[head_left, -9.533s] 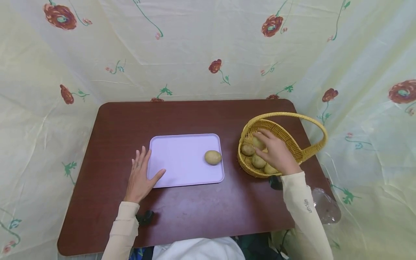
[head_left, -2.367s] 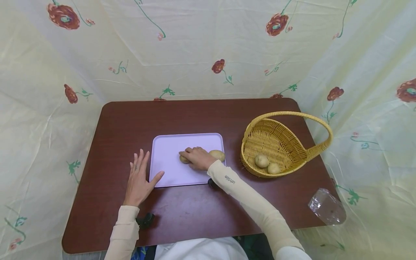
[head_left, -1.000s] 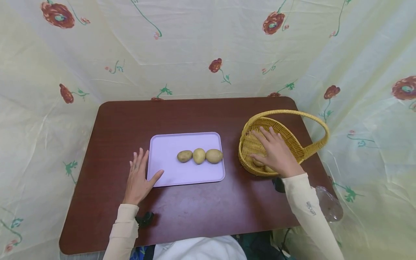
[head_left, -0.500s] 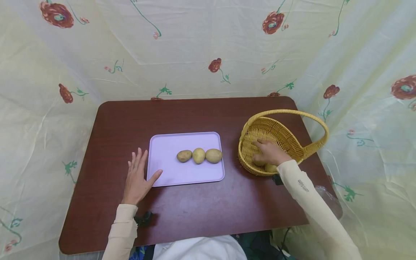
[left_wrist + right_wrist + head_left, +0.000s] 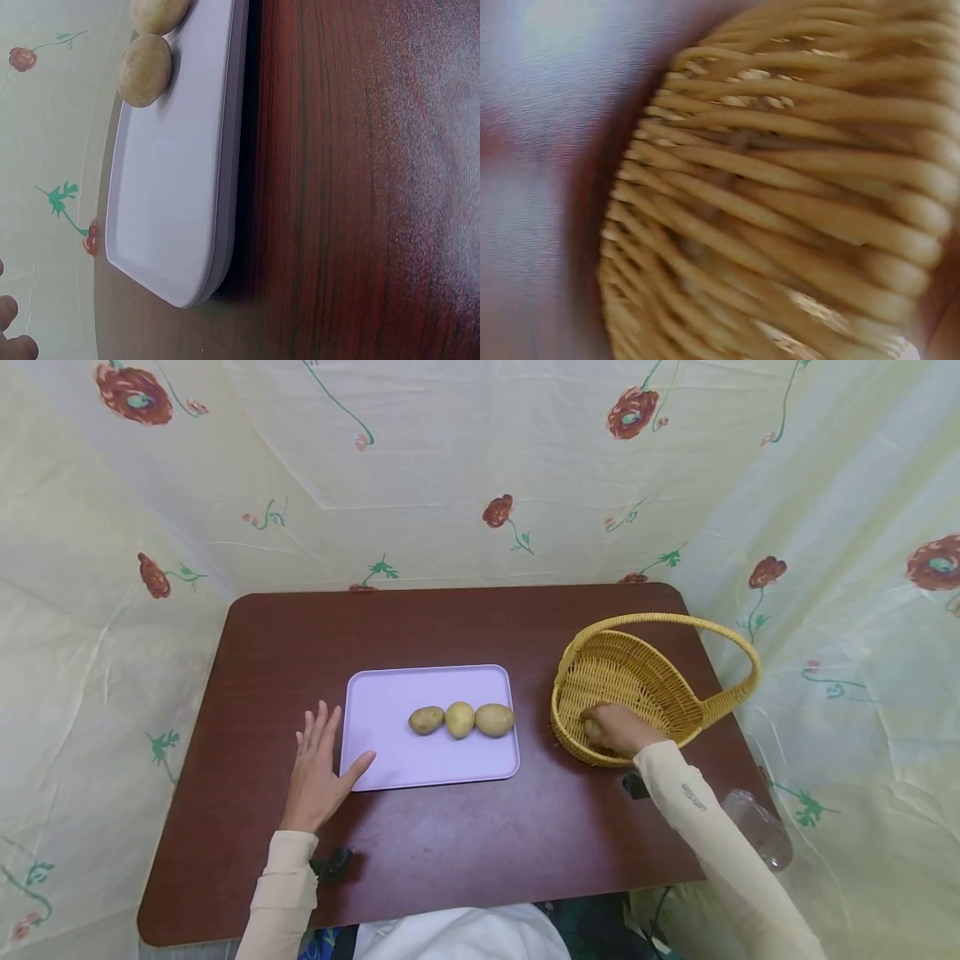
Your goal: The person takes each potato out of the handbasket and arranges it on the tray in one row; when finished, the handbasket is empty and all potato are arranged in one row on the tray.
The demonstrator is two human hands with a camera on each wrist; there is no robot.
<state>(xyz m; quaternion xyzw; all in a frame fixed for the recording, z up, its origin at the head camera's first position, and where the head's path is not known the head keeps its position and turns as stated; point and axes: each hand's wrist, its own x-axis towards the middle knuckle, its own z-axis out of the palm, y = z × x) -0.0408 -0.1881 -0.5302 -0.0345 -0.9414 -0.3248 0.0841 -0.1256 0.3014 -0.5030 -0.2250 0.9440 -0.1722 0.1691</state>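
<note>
My right hand [image 5: 621, 729] is down inside the yellow wicker basket [image 5: 633, 660] in the head view, its fingers curled round a potato [image 5: 592, 730] that shows only in part. The right wrist view is filled mostly by the basket's woven wall [image 5: 780, 180]. My left hand [image 5: 318, 777] lies at the left edge of the lilac tray [image 5: 390, 752], fingers straight and spread, thumb over the near left corner. On the tray, a darker potato [image 5: 426, 720], a paler potato [image 5: 459, 719] and a larger potato [image 5: 494, 720] sit in a row.
A brown table [image 5: 465, 843] bears everything, with a floral curtain [image 5: 420, 460] behind it. A clear plastic thing [image 5: 757, 829] lies at the table's right front corner. The basket's tall handle [image 5: 675, 620] arches over its right part.
The tray held one potato 9.5 seconds ago and now holds three. My right hand went from tray to basket; its fingers have since lowered and curled round a potato. The left hand stays nearly still.
</note>
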